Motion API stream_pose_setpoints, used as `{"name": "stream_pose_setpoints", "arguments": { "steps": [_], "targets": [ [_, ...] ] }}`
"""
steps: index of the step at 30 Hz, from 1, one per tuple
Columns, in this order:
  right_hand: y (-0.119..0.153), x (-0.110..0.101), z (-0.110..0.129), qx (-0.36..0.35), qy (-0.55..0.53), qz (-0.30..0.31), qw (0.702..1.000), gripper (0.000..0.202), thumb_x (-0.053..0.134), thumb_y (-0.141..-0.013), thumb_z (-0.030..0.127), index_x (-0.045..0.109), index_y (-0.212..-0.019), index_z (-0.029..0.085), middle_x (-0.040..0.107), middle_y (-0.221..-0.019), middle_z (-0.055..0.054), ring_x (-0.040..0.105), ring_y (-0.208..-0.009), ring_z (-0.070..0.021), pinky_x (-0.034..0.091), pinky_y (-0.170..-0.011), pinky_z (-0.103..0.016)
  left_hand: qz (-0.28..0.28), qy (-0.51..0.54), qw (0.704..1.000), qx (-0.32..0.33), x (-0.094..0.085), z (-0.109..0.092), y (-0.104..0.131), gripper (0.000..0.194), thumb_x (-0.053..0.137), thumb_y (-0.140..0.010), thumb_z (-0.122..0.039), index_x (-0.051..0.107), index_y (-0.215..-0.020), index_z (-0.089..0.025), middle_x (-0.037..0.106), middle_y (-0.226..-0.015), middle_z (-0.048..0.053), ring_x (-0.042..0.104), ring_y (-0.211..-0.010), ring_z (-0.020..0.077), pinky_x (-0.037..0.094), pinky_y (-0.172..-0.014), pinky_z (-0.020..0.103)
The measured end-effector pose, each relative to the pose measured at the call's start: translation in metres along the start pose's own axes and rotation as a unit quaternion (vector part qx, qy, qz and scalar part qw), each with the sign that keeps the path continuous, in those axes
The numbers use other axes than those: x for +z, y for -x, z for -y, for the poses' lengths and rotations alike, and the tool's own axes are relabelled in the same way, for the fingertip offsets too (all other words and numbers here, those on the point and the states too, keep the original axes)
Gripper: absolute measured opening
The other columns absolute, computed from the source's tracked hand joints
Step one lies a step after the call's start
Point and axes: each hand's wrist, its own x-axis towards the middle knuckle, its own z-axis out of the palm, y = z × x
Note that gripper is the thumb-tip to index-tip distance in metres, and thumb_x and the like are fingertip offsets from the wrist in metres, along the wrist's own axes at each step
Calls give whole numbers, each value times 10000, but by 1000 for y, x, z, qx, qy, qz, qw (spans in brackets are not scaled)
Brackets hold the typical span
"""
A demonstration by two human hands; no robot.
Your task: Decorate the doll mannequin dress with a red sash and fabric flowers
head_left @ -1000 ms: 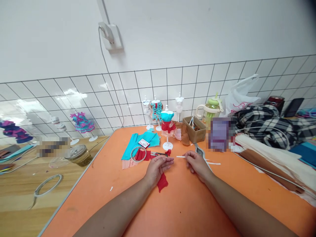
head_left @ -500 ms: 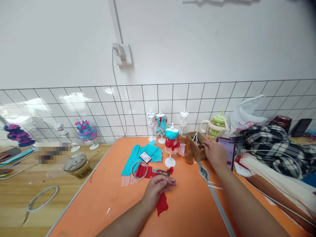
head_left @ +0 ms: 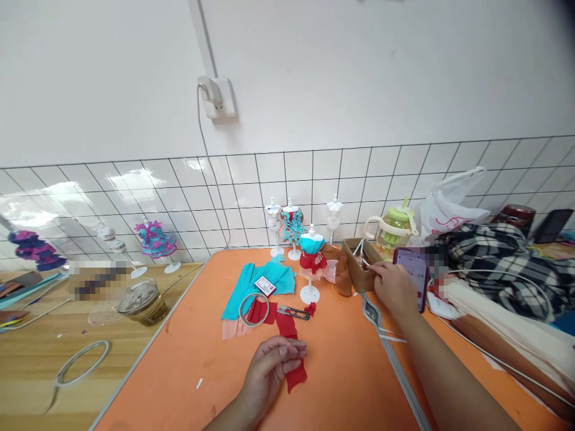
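My left hand [head_left: 272, 366] is over the orange mat, its fingers curled together above a red cloth strip [head_left: 296, 377]; whatever they pinch is too small to make out. My right hand [head_left: 393, 286] reaches to the near edge of a small cardboard box [head_left: 365, 278] with white-handled tools in it; its fingertips are partly hidden at the rim. Between the hands stands a mini dress form [head_left: 311, 260] in a turquoise top and red skirt. Black thread snips [head_left: 294, 312] lie beside a roll of tape [head_left: 254, 309] on red and turquoise cloth [head_left: 269, 281].
More small dress forms [head_left: 293, 230] stand by the tiled wall. At the right are a phone [head_left: 412, 275], a green-lidded jug [head_left: 395, 227], a plastic bag and plaid cloth [head_left: 494, 257]. A lidded cup [head_left: 142, 302] is at the left. A grey zipper [head_left: 395, 365] runs toward the front edge.
My left hand has moved down and left, uncovering more of the red strip. My right hand has shifted slightly right and down at the box. The view has tilted slightly.
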Motion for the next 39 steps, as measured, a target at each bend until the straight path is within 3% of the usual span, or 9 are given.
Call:
{"name": "stream_pose_setpoints", "arguments": {
  "steps": [5, 11, 14, 17, 20, 26, 30, 34, 39],
  "targets": [
    [12, 6, 1, -6, -28, -47, 998, 500, 416, -807, 102, 515, -1280, 227, 593, -1197, -47, 513, -976, -229, 414, -850, -362, 18, -10, 1000, -4, 0, 0, -1, 99, 695, -717, -226, 705, -698, -129, 717, -916, 119, 674, -845, 215, 526, -698, 254],
    [32, 6, 20, -14, -168, -130, 977, 381, 449, -857, 251, 532, -1226, 211, 598, -1126, -93, 517, -1032, -253, 409, -897, -417, 36, -4, 999, 1, -1, 4, -4, 104, 676, -734, -211, 703, -713, -112, 718, -918, 119, 677, -841, 205, 530, -698, 245],
    [51, -5, 56, -113, -316, -29, 942, 330, 469, -870, 316, 550, -1177, 228, 636, -1019, -73, 565, -928, -212, 456, -819, -358, 32, 0, 999, 1, -2, 5, -5, 103, 667, -741, -203, 704, -727, -108, 718, -930, 122, 678, -856, 212, 532, -712, 248],
    [69, -18, 96, -215, -423, 102, 875, 351, 545, -841, 387, 572, -1163, 250, 642, -1056, -71, 568, -959, -211, 464, -820, -349, 28, 9, 1000, 3, -2, 5, -6, 103, 662, -747, -201, 706, -740, -108, 720, -918, 121, 680, -854, 215, 533, -725, 256],
    [80, -21, 122, -244, -463, 151, 838, 323, 622, -796, 373, 621, -1097, 256, 671, -1001, -52, 580, -927, -197, 460, -829, -345, 34, 16, 999, 9, -3, 4, -6, 99, 663, -747, -196, 708, -736, -108, 719, -883, 107, 674, -833, 193, 533, -750, 264],
    [89, -11, 133, -161, -460, 195, 851, 146, 605, -800, 232, 697, -904, 274, 692, -908, 0, 607, -811, -138, 467, -685, -251, 32, -10, 999, 19, -3, 3, -6, 96, 682, -732, -218, 710, -735, -126, 688, -759, 58, 647, -794, 165, 533, -744, 266],
    [90, -8, 131, -124, -456, 185, 862, 115, 609, -800, 260, 718, -834, 271, 675, -977, -8, 619, -846, -135, 469, -663, -228, 34, -131, 990, 43, -1, 1, -7, 157, 661, -758, -289, 705, -767, -138, 690, -839, 75, 633, -850, 195, 521, -752, 296],
    [88, -8, 127, -140, -419, 187, 878, 173, 543, -855, 298, 713, -861, 263, 676, -978, -16, 617, -847, -137, 465, -678, -230, 13, -349, 929, 123, 2, -4, -7, 230, 556, -836, -326, 689, -776, -148, 674, -825, 71, 613, -775, 177, 499, -709, 289],
    [88, -8, 123, -186, -326, 172, 911, 251, 436, -914, 289, 685, -901, 267, 682, -936, -10, 609, -839, -137, 438, -717, -244, -15, -588, 784, 199, -5, -18, -6, 224, 503, -847, -266, 651, -1001, -197, 648, -916, 63, 595, -810, 183, 491, -726, 313]
  ]
}}
